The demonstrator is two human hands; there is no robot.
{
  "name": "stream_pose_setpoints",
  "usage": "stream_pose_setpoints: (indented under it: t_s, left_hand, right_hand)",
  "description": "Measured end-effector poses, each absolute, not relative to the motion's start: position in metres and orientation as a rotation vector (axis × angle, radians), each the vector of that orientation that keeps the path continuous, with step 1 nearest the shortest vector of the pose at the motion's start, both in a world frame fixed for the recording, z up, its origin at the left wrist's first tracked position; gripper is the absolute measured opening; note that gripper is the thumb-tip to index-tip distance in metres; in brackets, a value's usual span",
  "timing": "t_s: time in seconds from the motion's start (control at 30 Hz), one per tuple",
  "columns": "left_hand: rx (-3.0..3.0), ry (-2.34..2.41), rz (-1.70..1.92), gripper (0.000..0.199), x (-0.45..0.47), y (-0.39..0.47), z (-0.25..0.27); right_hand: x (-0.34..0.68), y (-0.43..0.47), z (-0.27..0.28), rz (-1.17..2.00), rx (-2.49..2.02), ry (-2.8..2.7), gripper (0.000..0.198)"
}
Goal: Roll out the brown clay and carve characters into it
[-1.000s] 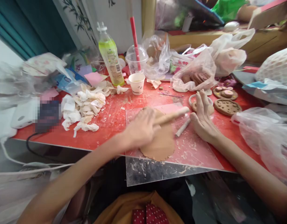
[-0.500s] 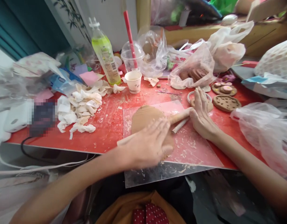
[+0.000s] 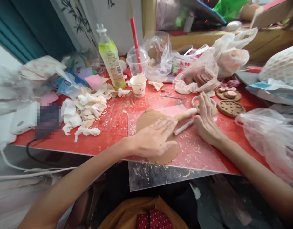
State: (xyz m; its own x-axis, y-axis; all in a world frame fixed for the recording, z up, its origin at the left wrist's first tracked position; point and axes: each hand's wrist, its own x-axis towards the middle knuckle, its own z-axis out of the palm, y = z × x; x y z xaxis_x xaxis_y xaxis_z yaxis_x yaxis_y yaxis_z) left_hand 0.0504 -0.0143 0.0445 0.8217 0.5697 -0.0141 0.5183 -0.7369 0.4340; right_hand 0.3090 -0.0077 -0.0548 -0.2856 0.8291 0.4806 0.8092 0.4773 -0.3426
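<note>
My left hand (image 3: pixel 156 136) lies flat with its fingers stretched out, palm down, over a rolling pin (image 3: pixel 188 114) on a slab of brown clay (image 3: pixel 146 119). The pin's right end sticks out past the fingertips; the rest is hidden under the hand. My right hand (image 3: pixel 206 119) stands on its edge, fingers straight and palm turned inward, close to the pin's end. A thin rod (image 3: pixel 184 128) lies between the hands, below the pin. The slab rests on a clear sheet (image 3: pixel 199 156) scattered with clay crumbs.
Beyond my right hand are a white ring (image 3: pixel 193 100) and decorated clay discs (image 3: pixel 231 108). A paper cup (image 3: pixel 138 87), plastic cup (image 3: pixel 134 58) and green drink bottle (image 3: pixel 112 63) stand at the back. Crumpled tissues (image 3: pixel 89 108) lie left; a plastic bag (image 3: pixel 270 130) lies right.
My left hand and forearm have moved forward, away from my body, over the slab. The thin rod's left part no longer shows beside the wrist. My right hand has barely moved.
</note>
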Motion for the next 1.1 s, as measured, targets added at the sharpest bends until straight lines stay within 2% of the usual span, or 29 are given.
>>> stream_pose_setpoints:
  t_s: [0.17,0.3,0.47,0.6,0.77,0.87,1.1]
  left_hand:
    - [2.563,0.79,0.222,0.053,0.046,-0.016,0.038]
    - [2.57,0.626,0.098,0.071,0.055,-0.026,0.037]
    - [2.734,0.754,0.138,0.05,0.06,0.01,0.035]
    - [2.706,0.917,0.17,0.051,0.062,0.027,0.02]
    - [2.693,1.065,0.092,0.07,0.082,-0.005,0.004]
    - [2.89,1.127,0.18,0.063,0.076,-0.037,0.001]
    - [3.208,1.449,0.458,0.05,0.012,-0.072,-0.015]
  right_hand:
    - [0.309,-0.009,-0.053,0.042,-1.351,-2.096,0.064]
    - [0.31,-0.008,-0.052,0.062,-1.368,-2.05,0.065]
    - [0.311,-0.015,-0.044,0.071,-1.417,-1.918,0.06]
    - [0.304,-0.008,-0.032,0.071,-1.391,-1.969,0.062]
    - [0.28,0.023,-0.015,0.212,-1.351,-2.246,0.07]
    - [0.268,0.029,-0.011,0.261,-1.36,-2.408,0.075]
    - [0.272,-0.005,-0.018,0.148,-1.358,-2.634,0.081]
